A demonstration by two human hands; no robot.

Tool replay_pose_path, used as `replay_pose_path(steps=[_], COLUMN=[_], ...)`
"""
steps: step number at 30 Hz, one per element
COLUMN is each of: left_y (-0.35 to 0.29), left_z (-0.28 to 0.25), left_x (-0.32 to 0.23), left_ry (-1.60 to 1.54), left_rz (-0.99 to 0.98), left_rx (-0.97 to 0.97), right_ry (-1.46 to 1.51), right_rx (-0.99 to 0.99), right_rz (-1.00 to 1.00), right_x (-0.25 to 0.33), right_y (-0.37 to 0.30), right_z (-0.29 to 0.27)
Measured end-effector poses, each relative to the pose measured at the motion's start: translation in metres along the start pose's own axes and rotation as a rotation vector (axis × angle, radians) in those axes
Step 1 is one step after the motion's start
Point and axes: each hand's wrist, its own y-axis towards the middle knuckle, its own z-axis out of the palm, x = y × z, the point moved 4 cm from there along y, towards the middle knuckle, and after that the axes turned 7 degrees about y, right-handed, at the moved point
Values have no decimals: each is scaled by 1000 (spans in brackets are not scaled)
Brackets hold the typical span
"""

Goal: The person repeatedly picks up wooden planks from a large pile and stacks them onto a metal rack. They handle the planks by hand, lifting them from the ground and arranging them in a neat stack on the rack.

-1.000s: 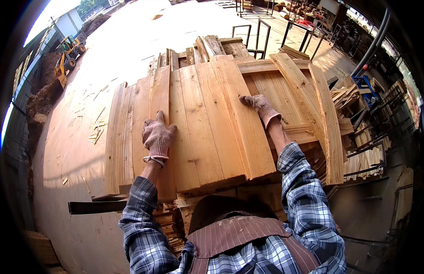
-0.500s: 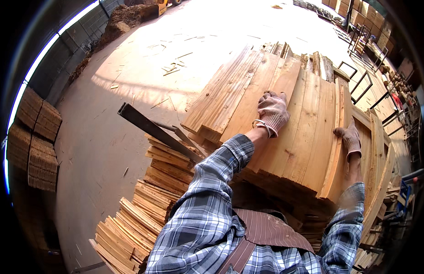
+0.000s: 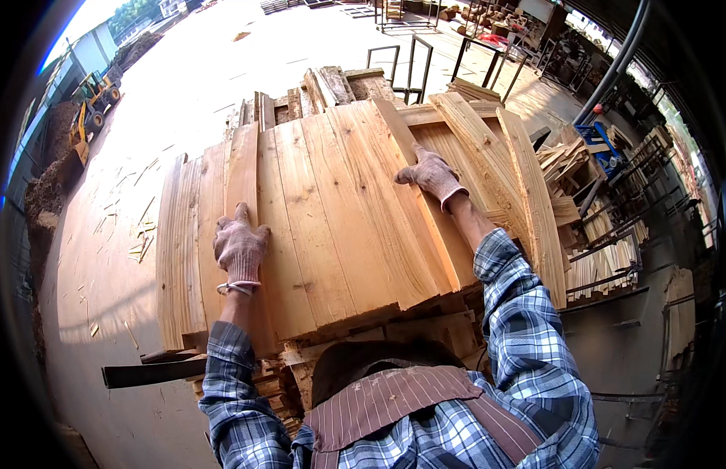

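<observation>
Covering the middle, the boards point(image 3: 328, 211) lie side by side. One board point(image 3: 393, 125) is under the right hand point(image 3: 433, 178), a second board point(image 3: 242, 168) under the left hand point(image 3: 242, 246); thumbs are spread, but whether they grip, I cannot tell.

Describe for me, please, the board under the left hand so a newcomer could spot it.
Find the wide layer of wooden boards mid-picture, then the gloved left hand on its left part. The board beneath that hand runs away from the person. It is set apart by its more orange tone and a near end reaching lower in view than its paler right-hand neighbour.
</observation>
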Motion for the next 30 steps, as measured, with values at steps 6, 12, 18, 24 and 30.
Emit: replay_pose_path(steps=[6, 12, 18, 24, 30], left_y=[-2, 5, 2, 4, 4], left_z=[9, 13, 20, 16, 19], left_x=[12, 0, 27, 1, 1], left_ry=[-21, -53, -62, -115, -77], left_rz=[-38, 22, 5, 45, 103], left_rx=[-23, -75, -159, -144, -124], right_ry=[-265, -1108, -373, -457, 72], right_rx=[-75, 58, -58, -152, -58], right_rz=[16, -338, -226, 280, 202], right_x=[-42, -81, -25, -154, -185], right_y=[25, 62, 12, -28, -35], right_z=[-27, 32, -55, -166, -176])
